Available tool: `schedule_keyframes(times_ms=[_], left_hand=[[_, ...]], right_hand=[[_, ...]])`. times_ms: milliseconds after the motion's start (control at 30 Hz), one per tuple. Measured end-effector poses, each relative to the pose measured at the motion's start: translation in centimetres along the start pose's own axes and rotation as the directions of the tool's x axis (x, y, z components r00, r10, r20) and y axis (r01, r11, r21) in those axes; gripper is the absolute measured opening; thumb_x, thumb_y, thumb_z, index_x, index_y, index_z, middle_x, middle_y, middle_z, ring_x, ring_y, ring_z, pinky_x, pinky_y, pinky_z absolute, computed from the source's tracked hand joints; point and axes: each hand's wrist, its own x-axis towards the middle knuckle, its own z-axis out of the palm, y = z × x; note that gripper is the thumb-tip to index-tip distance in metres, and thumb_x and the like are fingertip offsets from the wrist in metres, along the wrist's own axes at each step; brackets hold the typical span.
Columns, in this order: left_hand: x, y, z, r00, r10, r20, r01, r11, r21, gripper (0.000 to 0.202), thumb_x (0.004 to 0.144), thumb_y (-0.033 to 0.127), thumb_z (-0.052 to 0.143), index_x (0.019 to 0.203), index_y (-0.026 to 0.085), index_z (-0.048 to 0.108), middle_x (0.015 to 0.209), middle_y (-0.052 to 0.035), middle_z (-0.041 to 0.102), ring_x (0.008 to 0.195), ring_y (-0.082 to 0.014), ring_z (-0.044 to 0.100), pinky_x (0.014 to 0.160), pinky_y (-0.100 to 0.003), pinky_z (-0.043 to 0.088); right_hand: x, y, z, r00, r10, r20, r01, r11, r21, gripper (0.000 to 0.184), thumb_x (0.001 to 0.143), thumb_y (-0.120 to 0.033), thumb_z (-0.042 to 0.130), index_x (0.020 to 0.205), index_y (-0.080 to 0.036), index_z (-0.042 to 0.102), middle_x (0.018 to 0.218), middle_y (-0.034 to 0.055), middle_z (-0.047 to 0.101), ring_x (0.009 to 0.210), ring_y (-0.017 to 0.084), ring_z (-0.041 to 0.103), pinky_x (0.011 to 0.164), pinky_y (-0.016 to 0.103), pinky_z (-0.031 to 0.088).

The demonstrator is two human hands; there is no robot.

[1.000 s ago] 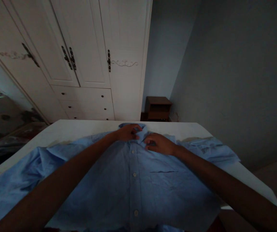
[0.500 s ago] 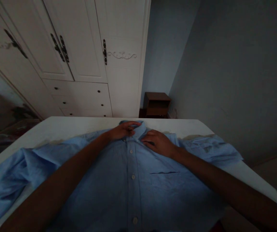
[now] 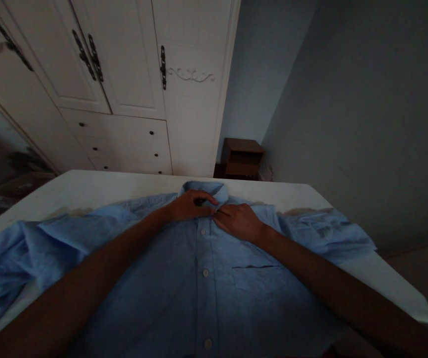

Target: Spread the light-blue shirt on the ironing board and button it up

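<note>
A light blue button-up shirt (image 3: 165, 283) lies front side up, its sleeves spread to both sides and its collar (image 3: 219, 193) at the far edge of the table. At the collar's front, my left hand (image 3: 193, 205) pinches the fabric between thumb and fingers. My right hand (image 3: 238, 220) meets it from the right, fingers closed on the collar edge just above the top visible button (image 3: 203, 232). The fingertips of both hands touch or nearly touch. What exactly lies between them is hidden. A chest pocket (image 3: 256, 281) shows below my right wrist.
The shirt rests on a white table (image 3: 94, 186). Beyond it stands a white wardrobe (image 3: 191, 124) with dark handles and drawers. A small brown cabinet (image 3: 243, 145) is in the corner, beside a grey wall (image 3: 366, 124). Dim, unclear items sit at the far left.
My right hand has moved left to meet my left hand at the collar front, and its fingers have closed. The collar now stands more open and upright. The view has shifted slightly.
</note>
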Motion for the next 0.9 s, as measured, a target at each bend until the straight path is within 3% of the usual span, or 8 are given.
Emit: schedule_keyframes(times_ms=[100,200,300,400,500,633,767,900], left_hand=[[-0.6,0.7,0.2,0.99,0.136,-0.049,-0.12,0.962,0.244,0.031,0.075,0.035,0.071,0.1,0.017,0.07,0.114,-0.0098,0.063,0.107,-0.0211,0.058,0.098,-0.036,0.044],[-1.1,1.5,0.5,0.971,0.237,-0.036,-0.183,0.831,0.525,0.026,0.077,0.034,0.069,0.098,0.018,0.072,0.126,-0.0126,0.057,0.115,-0.0266,0.054,0.101,-0.043,0.04],[-1.2,2.1,0.7,0.941,0.337,0.018,-0.252,0.667,0.702,0.021,0.086,0.035,0.061,0.092,0.019,0.073,0.123,-0.0118,0.059,0.113,-0.0278,0.054,0.099,-0.045,0.039],[-1.1,2.4,0.6,0.947,0.31,0.087,-0.267,0.607,0.748,0.025,0.091,0.034,0.055,0.092,0.017,0.072,0.108,-0.0103,0.065,0.102,-0.0245,0.057,0.092,-0.041,0.042],[-1.1,2.5,0.2,0.967,0.228,0.116,-0.239,0.645,0.726,0.026,0.092,0.034,0.052,0.091,0.016,0.07,0.096,-0.0075,0.068,0.094,-0.0212,0.059,0.09,-0.036,0.042],[-1.3,2.6,-0.2,0.988,0.153,0.021,-0.128,0.739,0.661,0.02,0.089,0.029,0.054,0.088,0.016,0.069,0.093,-0.0062,0.069,0.091,-0.0202,0.061,0.085,-0.032,0.043],[-1.3,2.4,0.2,0.995,0.046,-0.085,-0.003,0.894,0.448,0.013,0.08,0.027,0.059,0.08,0.016,0.067,0.085,-0.0032,0.068,0.08,-0.0165,0.062,0.076,-0.027,0.044],[-1.2,1.9,0.8,0.986,-0.022,-0.167,0.06,0.973,0.222,0.014,0.08,0.028,0.058,0.076,0.016,0.064,0.071,0.0004,0.064,0.066,-0.0115,0.057,0.063,-0.022,0.042]], right_hand=[[0.0,0.0,-0.1,0.999,0.034,0.018,-0.034,0.999,-0.004,0.029,0.097,-0.024,0.042,0.087,-0.014,0.068,0.08,0.0081,0.066,0.067,0.014,0.057,0.054,0.026,0.033],[0.0,0.0,-0.1,0.999,0.03,0.025,-0.03,0.999,0.01,0.028,0.097,-0.026,0.043,0.093,-0.015,0.069,0.082,0.008,0.066,0.069,0.014,0.057,0.055,0.025,0.035],[0.2,-0.2,-0.2,0.998,0.033,0.048,-0.032,0.999,-0.021,0.025,0.096,-0.023,0.045,0.092,-0.015,0.069,0.084,0.0082,0.066,0.07,0.014,0.057,0.055,0.025,0.033],[0.4,-0.3,-0.2,0.996,0.051,0.07,-0.049,0.998,-0.036,0.023,0.095,-0.02,0.046,0.09,-0.014,0.068,0.083,0.0087,0.065,0.069,0.015,0.056,0.052,0.026,0.028],[0.4,-0.2,-0.1,0.996,0.062,0.057,-0.06,0.998,-0.025,0.025,0.096,-0.022,0.045,0.089,-0.014,0.068,0.082,0.0079,0.065,0.067,0.014,0.055,0.052,0.026,0.026],[0.0,0.2,0.2,0.997,0.012,-0.073,-0.011,1.0,0.016,0.028,0.096,-0.023,0.044,0.083,-0.015,0.067,0.075,0.0061,0.063,0.066,0.014,0.054,0.054,0.027,0.028],[-0.3,0.4,0.3,0.973,0.046,-0.224,-0.025,0.995,0.094,0.031,0.097,-0.025,0.042,0.081,-0.016,0.067,0.073,0.0052,0.063,0.065,0.012,0.054,0.057,0.027,0.031],[-0.2,0.2,0.2,0.956,0.123,-0.267,-0.08,0.983,0.167,0.032,0.097,-0.026,0.042,0.083,-0.017,0.069,0.073,0.0048,0.064,0.065,0.012,0.055,0.059,0.026,0.035]])
